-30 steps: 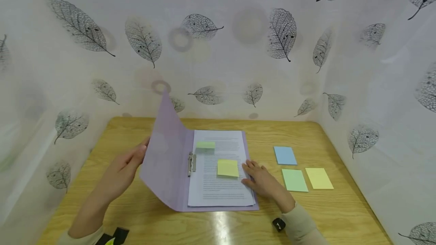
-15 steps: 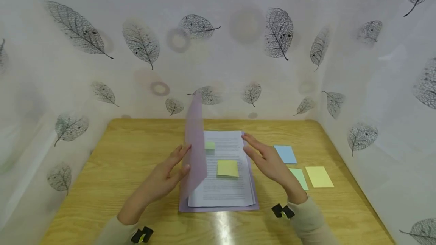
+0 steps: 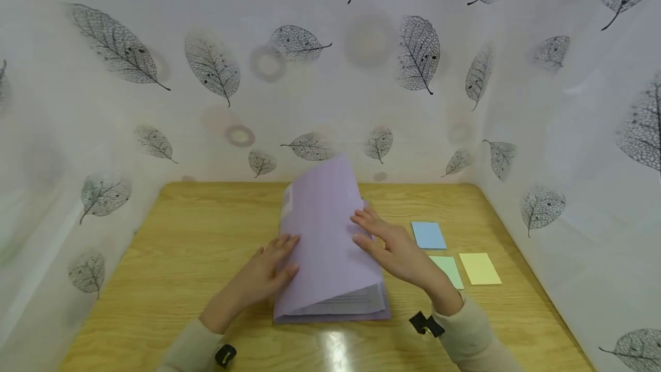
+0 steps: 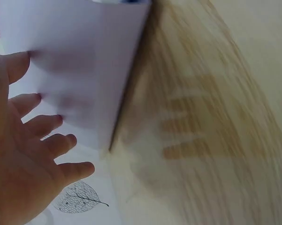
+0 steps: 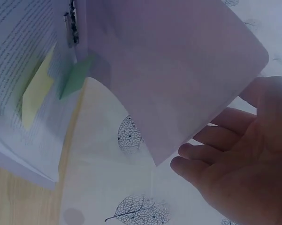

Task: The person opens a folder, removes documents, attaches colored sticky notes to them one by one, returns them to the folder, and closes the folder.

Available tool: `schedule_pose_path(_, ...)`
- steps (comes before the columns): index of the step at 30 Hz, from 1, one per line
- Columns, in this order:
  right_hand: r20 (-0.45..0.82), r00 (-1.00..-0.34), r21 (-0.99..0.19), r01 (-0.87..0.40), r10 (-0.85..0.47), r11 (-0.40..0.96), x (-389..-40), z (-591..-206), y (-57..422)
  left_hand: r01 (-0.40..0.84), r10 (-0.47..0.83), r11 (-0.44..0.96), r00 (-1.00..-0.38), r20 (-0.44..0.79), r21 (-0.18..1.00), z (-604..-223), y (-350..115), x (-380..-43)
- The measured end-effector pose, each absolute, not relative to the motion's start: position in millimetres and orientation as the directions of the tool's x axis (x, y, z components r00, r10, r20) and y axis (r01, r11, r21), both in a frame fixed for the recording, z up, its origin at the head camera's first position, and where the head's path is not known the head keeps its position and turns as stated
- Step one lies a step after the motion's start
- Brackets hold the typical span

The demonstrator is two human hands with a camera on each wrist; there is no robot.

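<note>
A lilac folder (image 3: 325,240) lies on the table, its cover slanting partly down over printed sheets (image 3: 351,302). With fingers spread, my left hand (image 3: 258,274) touches the outside of the cover near the spine. My right hand (image 3: 403,254) is at the cover's free edge, fingers extended along it. Inside, the right wrist view shows a yellow sticky note (image 5: 37,91) and a green sticky note (image 5: 77,77) standing out from the page, plus a metal clip (image 5: 72,26) by the spine. From above, the cover hides both notes and the clip.
Right of the folder lie a blue note pad (image 3: 428,235), a green note pad (image 3: 448,270) partly behind the right forearm, and a yellow note pad (image 3: 480,268). A leaf-patterned curtain (image 3: 330,90) surrounds the wooden table (image 3: 206,217) at the back and sides.
The folder's cover has swung from standing open at the left, over to the right, above the sheets. My left hand followed it rightward; my right hand lifted off the sheets to the cover's edge.
</note>
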State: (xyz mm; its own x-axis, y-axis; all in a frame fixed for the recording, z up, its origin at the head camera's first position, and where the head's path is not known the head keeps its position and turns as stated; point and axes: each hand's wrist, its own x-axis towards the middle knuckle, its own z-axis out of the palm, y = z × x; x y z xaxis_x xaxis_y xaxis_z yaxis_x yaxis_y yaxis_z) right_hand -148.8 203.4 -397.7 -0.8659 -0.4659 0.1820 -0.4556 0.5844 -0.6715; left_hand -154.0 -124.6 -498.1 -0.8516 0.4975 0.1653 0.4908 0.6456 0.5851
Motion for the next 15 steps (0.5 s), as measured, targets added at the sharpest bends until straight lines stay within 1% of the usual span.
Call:
schedule_pose_path(10, 0.182, -0.901, -0.538, -0.427, -0.394, 0.727, -146.1, -438.6, 214.8, 0.465, 0.498, 0.698, -0.862, 0.098, 0.545, -510.0, -137.9, -155.6)
schedule_pose_path(13, 0.160, -0.914, -0.532, -0.398, -0.374, 0.747, -143.5, -451.7, 217.8, 0.465, 0.501, 0.701, -0.861, 0.090, 0.540, -510.1, -136.2, -155.4)
schedule_pose_path(15, 0.141, -0.924, -0.551, -0.372, -0.355, 0.747, -142.2, -460.0, 219.1, 0.465, 0.500, 0.705, -0.861, 0.088, 0.535, -510.0, -134.2, -155.3)
